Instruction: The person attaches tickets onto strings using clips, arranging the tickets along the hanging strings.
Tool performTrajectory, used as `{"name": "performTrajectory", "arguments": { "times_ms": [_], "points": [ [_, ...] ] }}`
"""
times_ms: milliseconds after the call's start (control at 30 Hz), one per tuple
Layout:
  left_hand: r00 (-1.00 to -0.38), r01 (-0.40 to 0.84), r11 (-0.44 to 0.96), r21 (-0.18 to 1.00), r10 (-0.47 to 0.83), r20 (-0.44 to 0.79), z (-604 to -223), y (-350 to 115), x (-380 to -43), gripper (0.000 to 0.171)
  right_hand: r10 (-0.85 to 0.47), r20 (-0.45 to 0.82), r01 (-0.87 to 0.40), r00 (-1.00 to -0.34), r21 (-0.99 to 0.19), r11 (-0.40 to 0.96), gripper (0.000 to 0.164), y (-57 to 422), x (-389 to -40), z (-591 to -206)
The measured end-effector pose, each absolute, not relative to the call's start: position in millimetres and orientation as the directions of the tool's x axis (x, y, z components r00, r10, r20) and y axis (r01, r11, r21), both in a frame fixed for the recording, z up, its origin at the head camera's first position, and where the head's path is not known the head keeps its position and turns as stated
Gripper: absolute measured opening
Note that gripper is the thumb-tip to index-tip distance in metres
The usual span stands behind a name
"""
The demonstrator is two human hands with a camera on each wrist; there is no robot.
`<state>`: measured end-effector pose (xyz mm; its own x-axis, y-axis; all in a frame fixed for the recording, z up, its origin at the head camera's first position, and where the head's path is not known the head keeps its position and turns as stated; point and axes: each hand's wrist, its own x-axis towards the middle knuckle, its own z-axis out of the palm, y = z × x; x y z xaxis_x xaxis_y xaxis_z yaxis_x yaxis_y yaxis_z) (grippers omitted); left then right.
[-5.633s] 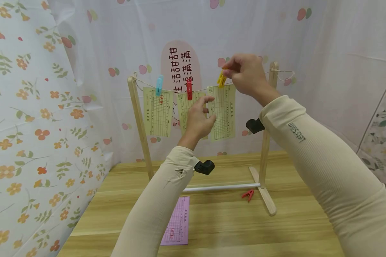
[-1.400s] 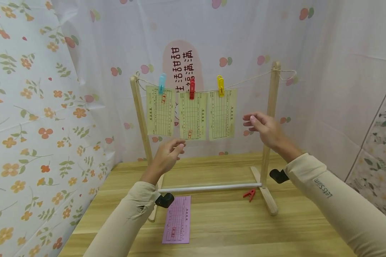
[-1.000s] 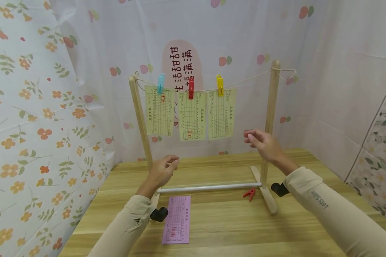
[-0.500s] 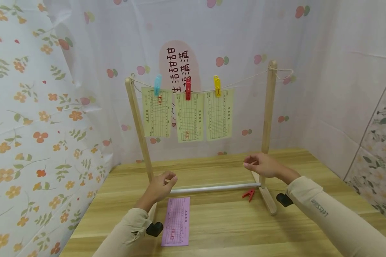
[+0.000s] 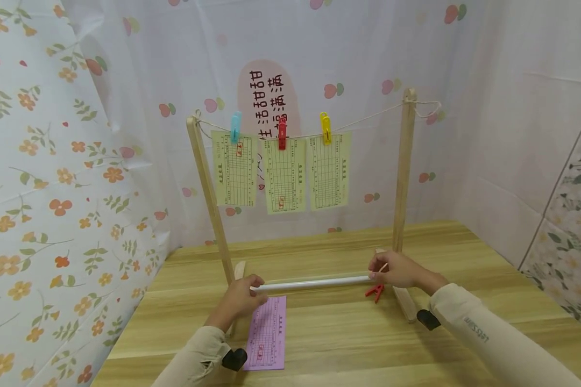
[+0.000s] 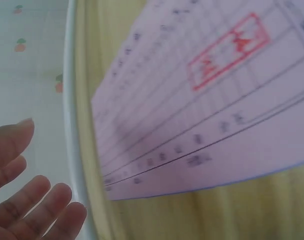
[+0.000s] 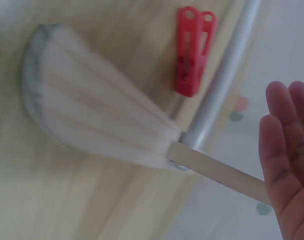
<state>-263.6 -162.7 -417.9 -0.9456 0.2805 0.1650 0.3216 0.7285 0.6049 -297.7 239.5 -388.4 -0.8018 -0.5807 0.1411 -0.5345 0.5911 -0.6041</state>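
In the head view my left hand (image 5: 239, 302) hovers at the top left corner of a pink printed slip (image 5: 270, 336) lying on the table; the left wrist view shows its fingers (image 6: 44, 200) loosely bent, holding nothing. My right hand (image 5: 398, 270) is beside the rack's right post, close to a red clothespin (image 5: 376, 292) on the table. Its fingers (image 7: 279, 145) look relaxed and hold nothing in the right wrist view. On the string hang three yellow slips, clipped by a blue clothespin (image 5: 235, 128), a red one (image 5: 282, 133) and a yellow one (image 5: 326, 129).
A wooden rack stands on the table (image 5: 339, 344), with a left post (image 5: 208, 199), a right post (image 5: 403, 172) and a white crossbar (image 5: 314, 283). The string (image 5: 373, 114) sags between the post tops. A patterned curtain (image 5: 348, 48) closes off the back.
The right hand let go of the yellow clothespin, which now grips the third yellow slip on the string. Both hands came down from the string to the crossbar's level.
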Motion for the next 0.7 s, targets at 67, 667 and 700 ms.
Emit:
{"name": "performTrajectory", "arguments": {
  "times_ms": [67, 667, 700],
  "points": [
    [-0.951, 0.306, 0.735, 0.605, 0.27, 0.154, -421.7, -162.7, -262.3, 0.038, -0.579, 0.135, -0.532, -0.804, -0.599, 0.598, 0.014, 240.3, -297.7, -394.8],
    [-0.965, 0.263, 0.922, 0.285, 0.248, 0.088, -441.3, -152.3, -250.8, 0.05, -0.645, 0.039, -0.526, -0.763, -0.619, 0.584, 0.037, 232.8, -288.1, -428.1],
    [-0.966, 0.257, 0.925, 0.281, 0.243, 0.082, -441.7, -152.0, -251.3, 0.048, -0.642, 0.038, -0.525, -0.766, -0.615, 0.589, 0.037, 232.4, -287.7, -428.0]
  ]
}}
